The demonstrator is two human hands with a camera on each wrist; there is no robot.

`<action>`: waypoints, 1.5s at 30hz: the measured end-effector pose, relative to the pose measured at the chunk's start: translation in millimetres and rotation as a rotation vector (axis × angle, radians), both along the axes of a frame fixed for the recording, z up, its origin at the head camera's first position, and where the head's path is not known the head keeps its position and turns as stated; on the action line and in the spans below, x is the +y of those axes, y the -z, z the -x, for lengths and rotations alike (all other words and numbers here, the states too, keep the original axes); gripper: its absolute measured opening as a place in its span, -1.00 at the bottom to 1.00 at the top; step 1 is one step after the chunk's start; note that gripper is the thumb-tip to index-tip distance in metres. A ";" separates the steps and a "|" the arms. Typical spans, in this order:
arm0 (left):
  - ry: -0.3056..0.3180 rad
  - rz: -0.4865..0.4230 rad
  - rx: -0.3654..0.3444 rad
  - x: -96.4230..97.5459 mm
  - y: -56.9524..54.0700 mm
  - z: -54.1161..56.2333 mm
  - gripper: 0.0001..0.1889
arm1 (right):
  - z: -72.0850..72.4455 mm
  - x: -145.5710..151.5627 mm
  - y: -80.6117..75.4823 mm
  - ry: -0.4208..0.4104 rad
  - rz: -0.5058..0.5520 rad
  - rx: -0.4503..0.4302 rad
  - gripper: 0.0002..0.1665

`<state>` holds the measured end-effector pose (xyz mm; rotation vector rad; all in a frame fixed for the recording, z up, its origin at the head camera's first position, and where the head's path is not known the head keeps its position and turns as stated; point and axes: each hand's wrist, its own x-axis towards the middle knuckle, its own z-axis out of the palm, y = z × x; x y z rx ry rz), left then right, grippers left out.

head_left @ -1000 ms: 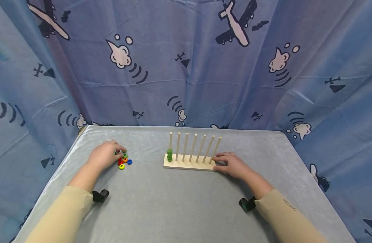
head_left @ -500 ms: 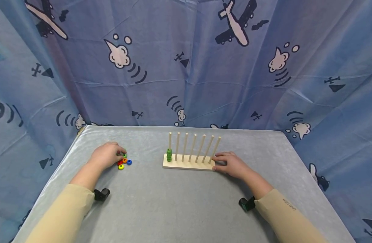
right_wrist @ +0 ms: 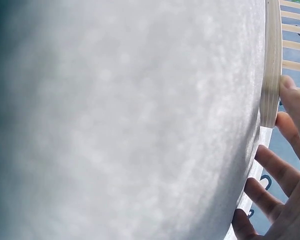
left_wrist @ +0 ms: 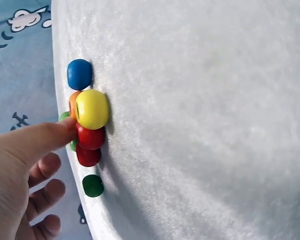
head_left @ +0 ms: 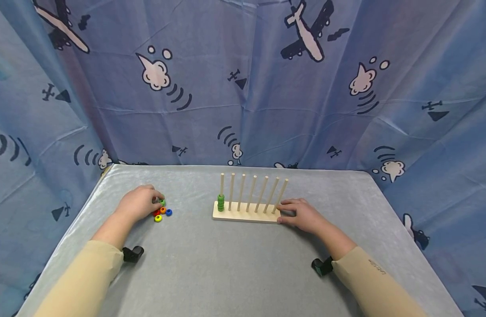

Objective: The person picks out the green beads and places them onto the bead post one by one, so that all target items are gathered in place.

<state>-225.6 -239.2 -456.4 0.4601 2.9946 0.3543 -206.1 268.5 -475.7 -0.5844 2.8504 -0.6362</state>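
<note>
Wooden peg rack [head_left: 246, 215], right fingers [right_wrist: 289, 129] gripping its end, left fingers [left_wrist: 45, 137] at coloured beads [left_wrist: 92, 137], hold unclear, sleeve lettering [head_left: 376, 267] illegible

beads [left_wrist: 93, 109] red, yellow, blue, orange, green; curtain [head_left: 211, 57] blue, plane-printed

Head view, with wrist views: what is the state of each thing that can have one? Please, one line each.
Left hand: at the loose beads; whether it pinches one, unclear.
Right hand: gripping the right end of the wooden base.
Wooden base: flat on the table.
Leftmost peg: upright, loaded with green beads.
Other six pegs: upright, bare.
Loose beads: off the pegs, mostly bunched.
</note>
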 end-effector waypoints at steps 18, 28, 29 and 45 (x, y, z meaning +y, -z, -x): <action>0.024 -0.111 0.082 22.6 -22.5 -7.8 -0.76 | -0.3 -1.6 -0.9 -0.002 -0.011 -0.002 -0.37; 0.012 -0.203 0.101 55.1 -39.3 -9.3 -0.77 | 0.4 -0.5 1.0 0.003 -0.004 -0.006 -0.36; 0.009 -0.218 0.098 58.9 -42.2 -9.5 -0.77 | 0.4 -0.2 1.0 0.003 -0.003 -0.007 -0.36; 0.081 -0.411 0.178 101.2 -77.1 -11.0 -0.77 | 1.2 1.2 2.2 -0.009 0.003 0.002 -0.35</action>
